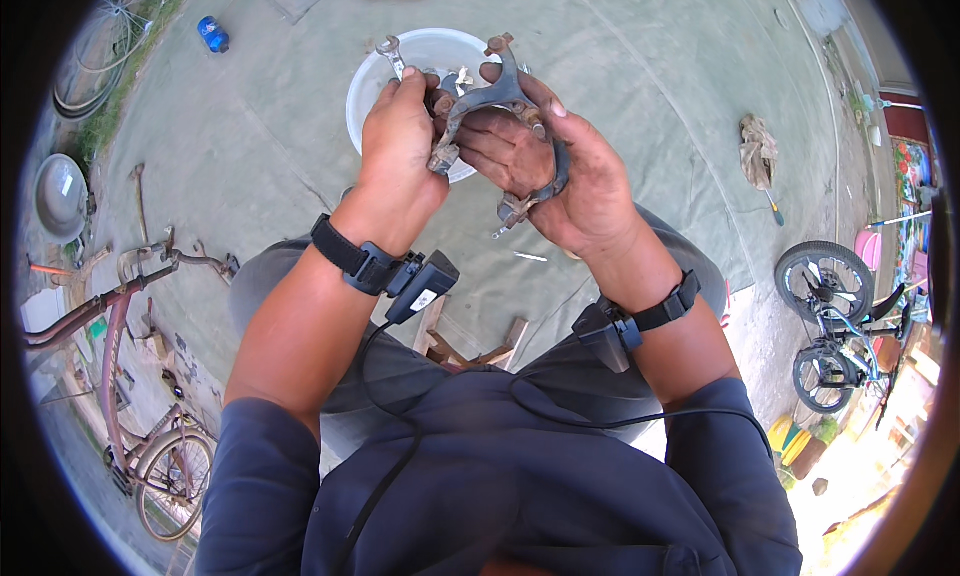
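Note:
A worn, rusty bicycle brake caliper (490, 94) with curved arms is held up between my hands. Its weight lies across the fingers and palm of my right hand (590, 181), with the thumb pressed against one arm. My left hand (395, 146) is closed around an open-end wrench (391, 50), whose jaw sticks out above the thumb. The left fingers also touch the caliper's near-left end; how they grip it is partly hidden. Just beyond and below my hands sits a pale round basin (357, 101) with small parts inside, largely covered by the hands.
A wooden stool (515, 338) shows between my legs. On the left are an old bicycle (112, 366) and a metal bowl (62, 198); a blue container (212, 34) lies farther off. At right are a crumpled cloth bag (758, 151) and another bicycle (845, 326). Green sheeting (640, 66) covers the ground.

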